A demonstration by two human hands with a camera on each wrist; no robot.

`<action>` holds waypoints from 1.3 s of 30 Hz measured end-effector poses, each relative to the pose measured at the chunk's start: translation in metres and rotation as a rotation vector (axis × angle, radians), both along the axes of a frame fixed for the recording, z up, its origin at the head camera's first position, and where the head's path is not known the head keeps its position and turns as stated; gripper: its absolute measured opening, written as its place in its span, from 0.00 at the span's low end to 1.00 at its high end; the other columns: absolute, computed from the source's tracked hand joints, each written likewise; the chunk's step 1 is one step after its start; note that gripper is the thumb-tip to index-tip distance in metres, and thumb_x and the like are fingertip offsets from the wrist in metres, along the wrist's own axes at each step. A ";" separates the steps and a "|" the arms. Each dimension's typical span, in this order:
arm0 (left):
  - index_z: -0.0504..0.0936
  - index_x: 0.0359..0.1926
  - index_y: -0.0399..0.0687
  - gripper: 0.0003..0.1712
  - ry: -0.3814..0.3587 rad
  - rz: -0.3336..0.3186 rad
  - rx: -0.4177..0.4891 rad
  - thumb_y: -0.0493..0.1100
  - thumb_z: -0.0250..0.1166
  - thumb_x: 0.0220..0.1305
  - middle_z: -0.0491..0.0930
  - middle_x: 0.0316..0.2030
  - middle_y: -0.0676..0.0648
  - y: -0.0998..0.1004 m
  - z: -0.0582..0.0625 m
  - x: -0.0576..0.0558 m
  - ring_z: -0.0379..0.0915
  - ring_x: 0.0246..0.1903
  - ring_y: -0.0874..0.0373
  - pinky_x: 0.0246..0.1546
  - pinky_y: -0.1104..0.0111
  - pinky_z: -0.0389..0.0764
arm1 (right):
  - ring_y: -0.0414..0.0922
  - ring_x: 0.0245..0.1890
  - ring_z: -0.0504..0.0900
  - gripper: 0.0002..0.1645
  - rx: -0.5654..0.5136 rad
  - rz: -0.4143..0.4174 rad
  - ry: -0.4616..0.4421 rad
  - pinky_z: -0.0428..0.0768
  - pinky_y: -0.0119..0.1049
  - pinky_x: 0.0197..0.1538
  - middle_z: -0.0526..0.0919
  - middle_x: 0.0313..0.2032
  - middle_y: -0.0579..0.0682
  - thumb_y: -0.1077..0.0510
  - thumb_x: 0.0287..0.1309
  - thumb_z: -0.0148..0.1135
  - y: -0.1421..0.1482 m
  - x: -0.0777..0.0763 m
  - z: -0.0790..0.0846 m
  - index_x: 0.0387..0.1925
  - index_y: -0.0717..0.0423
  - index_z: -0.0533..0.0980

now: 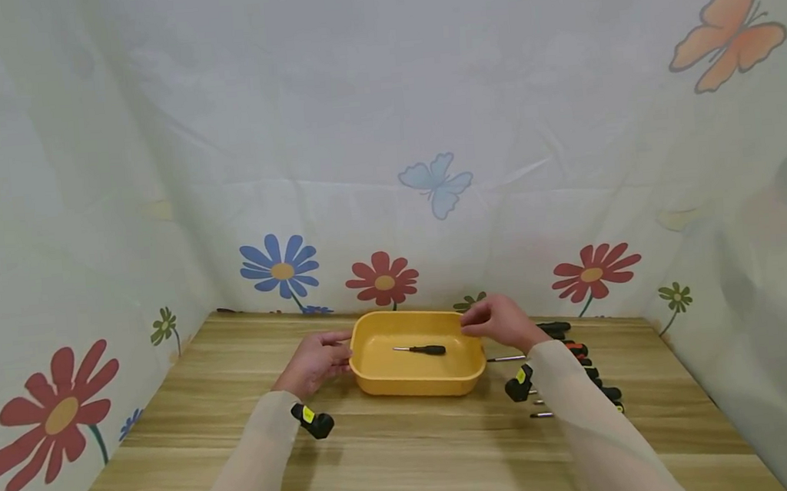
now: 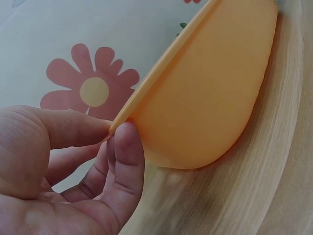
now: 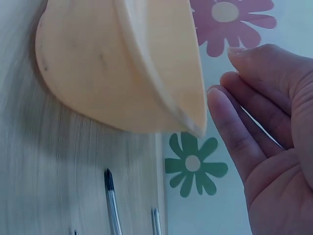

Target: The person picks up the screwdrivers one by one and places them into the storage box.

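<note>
A yellow plastic bin stands on the table with one small black-handled screwdriver lying inside it. My left hand is at the bin's left end; in the left wrist view its thumb and fingers pinch the rim. At the opposite end, my right hand hovers by the back right corner. The right wrist view shows a gap between its thumb and fingers, nothing held, and the fingertips close beside the bin's rim; whether they touch it I cannot tell.
Several screwdrivers lie to the right of the bin, partly hidden under my right forearm, among them a black handle and a red-and-black handle. A metal shaft points toward the bin. A flower-printed curtain hangs behind the wooden table.
</note>
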State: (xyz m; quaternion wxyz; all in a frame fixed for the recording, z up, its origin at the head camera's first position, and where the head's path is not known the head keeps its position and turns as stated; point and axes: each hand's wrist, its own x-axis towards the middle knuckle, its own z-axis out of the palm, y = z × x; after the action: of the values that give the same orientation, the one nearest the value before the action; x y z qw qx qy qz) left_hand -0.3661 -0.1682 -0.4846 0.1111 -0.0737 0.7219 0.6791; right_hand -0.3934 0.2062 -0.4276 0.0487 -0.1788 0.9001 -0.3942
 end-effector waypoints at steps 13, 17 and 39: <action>0.77 0.67 0.41 0.27 -0.003 -0.026 0.002 0.31 0.63 0.68 0.80 0.56 0.34 0.000 0.003 0.002 0.82 0.34 0.52 0.50 0.59 0.88 | 0.44 0.45 0.86 0.14 -0.056 -0.049 0.007 0.87 0.44 0.54 0.89 0.44 0.47 0.50 0.62 0.72 0.045 0.025 0.002 0.47 0.50 0.88; 0.77 0.68 0.41 0.27 -0.001 -0.034 0.009 0.32 0.63 0.68 0.80 0.57 0.34 0.000 0.003 0.002 0.82 0.34 0.53 0.51 0.58 0.87 | 0.43 0.44 0.87 0.15 -0.052 -0.059 0.038 0.87 0.42 0.52 0.90 0.43 0.48 0.47 0.62 0.72 0.058 0.032 0.001 0.46 0.49 0.88; 0.77 0.68 0.42 0.26 0.019 -0.048 0.046 0.33 0.64 0.69 0.82 0.56 0.35 -0.005 -0.004 0.000 0.83 0.34 0.54 0.49 0.59 0.88 | 0.52 0.45 0.87 0.21 -0.115 -0.177 0.045 0.87 0.40 0.45 0.89 0.46 0.54 0.46 0.62 0.71 0.117 0.067 -0.017 0.49 0.55 0.86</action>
State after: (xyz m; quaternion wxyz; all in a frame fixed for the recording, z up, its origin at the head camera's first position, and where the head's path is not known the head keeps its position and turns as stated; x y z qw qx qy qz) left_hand -0.3658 -0.1737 -0.4881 0.1222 -0.0474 0.7086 0.6934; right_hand -0.3260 0.3232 -0.4445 -0.0171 -0.1099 0.8893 -0.4437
